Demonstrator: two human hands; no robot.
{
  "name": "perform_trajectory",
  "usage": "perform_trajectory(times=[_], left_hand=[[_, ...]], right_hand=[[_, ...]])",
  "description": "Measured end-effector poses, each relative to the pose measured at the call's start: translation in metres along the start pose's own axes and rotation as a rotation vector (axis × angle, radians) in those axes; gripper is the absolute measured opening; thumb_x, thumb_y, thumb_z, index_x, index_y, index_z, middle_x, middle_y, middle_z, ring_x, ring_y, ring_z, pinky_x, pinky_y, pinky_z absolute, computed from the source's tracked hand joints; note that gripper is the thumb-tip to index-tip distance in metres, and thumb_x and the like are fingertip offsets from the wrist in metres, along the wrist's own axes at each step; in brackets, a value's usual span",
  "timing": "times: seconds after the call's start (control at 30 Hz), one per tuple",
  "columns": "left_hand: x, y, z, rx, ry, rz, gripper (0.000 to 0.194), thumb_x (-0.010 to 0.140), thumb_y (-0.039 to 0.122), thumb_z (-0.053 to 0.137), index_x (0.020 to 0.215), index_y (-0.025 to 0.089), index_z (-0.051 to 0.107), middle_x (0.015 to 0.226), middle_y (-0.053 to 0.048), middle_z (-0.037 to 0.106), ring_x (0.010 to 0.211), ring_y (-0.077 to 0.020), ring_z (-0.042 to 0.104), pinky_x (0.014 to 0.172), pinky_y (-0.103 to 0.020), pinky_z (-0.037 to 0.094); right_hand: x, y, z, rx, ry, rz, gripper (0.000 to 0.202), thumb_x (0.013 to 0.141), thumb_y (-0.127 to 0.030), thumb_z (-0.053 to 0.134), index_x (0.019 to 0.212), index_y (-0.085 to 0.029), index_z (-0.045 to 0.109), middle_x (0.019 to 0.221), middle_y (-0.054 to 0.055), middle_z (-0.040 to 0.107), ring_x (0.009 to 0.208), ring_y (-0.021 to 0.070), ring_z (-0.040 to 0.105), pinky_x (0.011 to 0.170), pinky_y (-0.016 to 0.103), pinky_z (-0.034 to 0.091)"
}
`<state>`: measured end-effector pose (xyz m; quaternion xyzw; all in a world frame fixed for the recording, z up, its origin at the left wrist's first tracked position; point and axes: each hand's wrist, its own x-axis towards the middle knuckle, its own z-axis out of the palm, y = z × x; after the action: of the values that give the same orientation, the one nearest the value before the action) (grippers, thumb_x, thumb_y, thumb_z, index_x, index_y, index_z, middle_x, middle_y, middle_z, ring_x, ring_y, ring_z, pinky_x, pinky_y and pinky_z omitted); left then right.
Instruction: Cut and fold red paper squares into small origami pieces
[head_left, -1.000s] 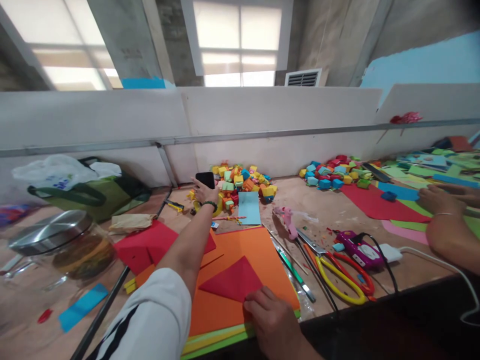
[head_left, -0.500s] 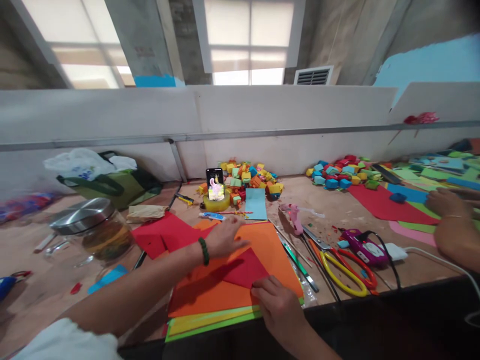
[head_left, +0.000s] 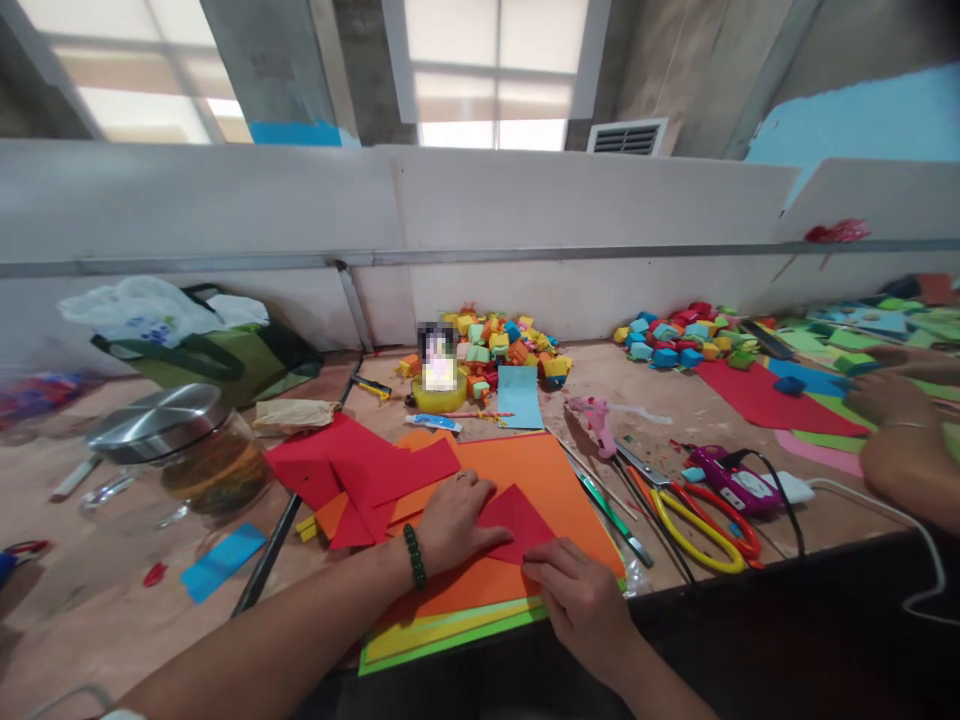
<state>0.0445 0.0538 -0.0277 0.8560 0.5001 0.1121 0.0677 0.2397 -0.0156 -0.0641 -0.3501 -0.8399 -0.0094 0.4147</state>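
Observation:
A folded piece of red paper (head_left: 517, 518) lies on a stack of colored paper whose top sheet is orange (head_left: 540, 462). My left hand (head_left: 459, 520), with a green beaded bracelet at the wrist, rests at its left side; the thumb lies flat across the paper, apart from the other fingers. At the right corner of the red paper, my right hand (head_left: 581, 590) pinches the edge, fingers together. More red sheets (head_left: 352, 460) lie to the left of the stack. Yellow and green sheets show under the orange one at the front.
Right of the stack are a green-handled tool (head_left: 619, 525), scissors (head_left: 697, 530), a pink glue gun (head_left: 596, 425) and a purple power strip (head_left: 739, 490). A glass jar (head_left: 214, 455) stands left. Paper cubes (head_left: 502, 345) lie behind. Another person's hand (head_left: 881, 390) works at far right.
My left hand has come down from above the stack onto the left side of the red paper. My right hand stays at the paper's right corner. The view has shifted slightly.

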Motion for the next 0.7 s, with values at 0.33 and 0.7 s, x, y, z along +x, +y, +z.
perform_trajectory(times=[0.33, 0.7], left_hand=[[-0.012, 0.010, 0.000, 0.164, -0.091, 0.601, 0.026, 0.099, 0.032, 0.039, 0.101, 0.021, 0.063, 0.097, -0.008, 0.063, 0.088, -0.0207, 0.054, 0.076, -0.034, 0.040], [-0.038, 0.031, -0.012, 0.414, -0.062, 0.611, 0.019, 0.086, 0.014, 0.051, 0.098, 0.009, 0.065, 0.085, -0.012, 0.068, 0.071, -0.0216, 0.058, 0.064, -0.035, 0.043]], right_hand=[[-0.006, 0.000, -0.006, -0.069, -0.146, 0.048, 0.027, 0.092, -0.009, 0.042, 0.091, -0.018, 0.068, 0.092, 0.007, 0.072, 0.082, 0.0172, 0.063, 0.071, 0.029, 0.054], [-0.001, 0.000, -0.016, 0.034, -0.037, -0.107, 0.034, 0.089, -0.004, 0.039, 0.102, -0.019, 0.066, 0.097, 0.008, 0.073, 0.084, 0.0170, 0.069, 0.072, 0.027, 0.059]])
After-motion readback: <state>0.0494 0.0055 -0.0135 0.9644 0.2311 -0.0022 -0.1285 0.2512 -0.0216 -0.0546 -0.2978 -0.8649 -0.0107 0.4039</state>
